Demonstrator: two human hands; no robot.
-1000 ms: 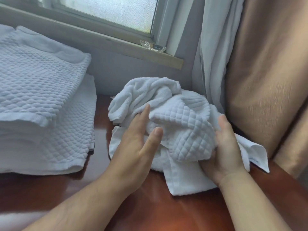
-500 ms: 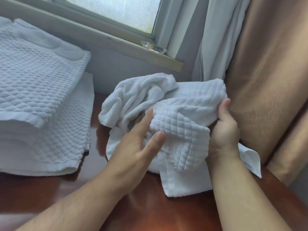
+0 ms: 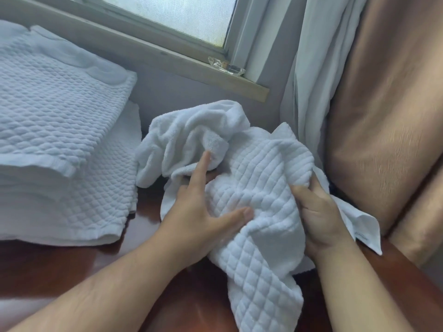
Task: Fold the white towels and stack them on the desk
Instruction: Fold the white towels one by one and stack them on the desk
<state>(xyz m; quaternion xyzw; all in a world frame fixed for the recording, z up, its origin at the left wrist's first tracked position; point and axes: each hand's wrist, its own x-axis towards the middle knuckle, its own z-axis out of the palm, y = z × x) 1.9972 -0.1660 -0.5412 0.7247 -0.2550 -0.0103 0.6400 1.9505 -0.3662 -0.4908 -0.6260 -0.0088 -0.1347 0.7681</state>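
A tan curtain (image 3: 383, 116) fills the right side from top to bottom; beside it, toward the middle, hangs a pale sheer curtain (image 3: 311, 80) in long folds. A stack of folded towels (image 3: 60, 140), white and quilted, takes up the left side of the tabletop (image 3: 187, 295), the top one set back a little from the wider ones beneath; the wood is dark, reddish and glossy. Behind, a frosted window (image 3: 187, 15) sits above a wooden sill (image 3: 167, 61) that runs at a slant toward the sheer curtain.

The crumpled towel (image 3: 259, 188) lies bunched on the tabletop between the stack and the curtains, near the wall under the sill; its far left part shows a plain terry face, its near part a quilted grid, and one quilted length trails toward the near edge between the forearms. One flat corner sticks out to the right, touching the tan curtain.

The left hand (image 3: 191, 216) rests spread on the bundle; the index finger is straight with its tip against the terry fold, the thumb lies stretched across the quilted face, and the other fingers are hidden under cloth. The right hand (image 3: 318, 219) grips the quilted edge on the right, fingers curled round it.

A small clear glass dish (image 3: 225, 65) stands on the sill by the window frame; a tiny label (image 3: 362, 238) shows on the flat corner, its print too small to read.
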